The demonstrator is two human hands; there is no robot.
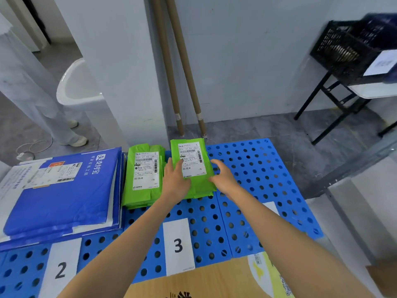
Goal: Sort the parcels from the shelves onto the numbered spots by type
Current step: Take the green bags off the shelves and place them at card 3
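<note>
Left hand [176, 179]: fingers [175, 166] straight, flat on top of the green parcel [194, 168], tips at its printed label, pressing and not gripping. Right hand [223, 176]: fingers laid against the parcel's right edge, thumb touching the top; cannot tell whether any tip hooks under. The parcel tops a short green stack directly beyond the "3" card [177, 246], on the blue perforated board [257, 179]. A second green stack [144, 179] sits beyond and left of the card, just beside the first. Blue parcels [64, 190] lie further left of the card. Judgement: placing step, squaring the stack. Risk: the film looks slick, so uneven side pressure from the right hand could skid the top parcel left against the neighbouring stack, or skew it. Risk: a push away from the card could carry it over the board's far edge, which the stack nearly reaches. Room: bare board right of the card. A cardboard box [214, 282] sits on the near side of the card, under the forearms.
</note>
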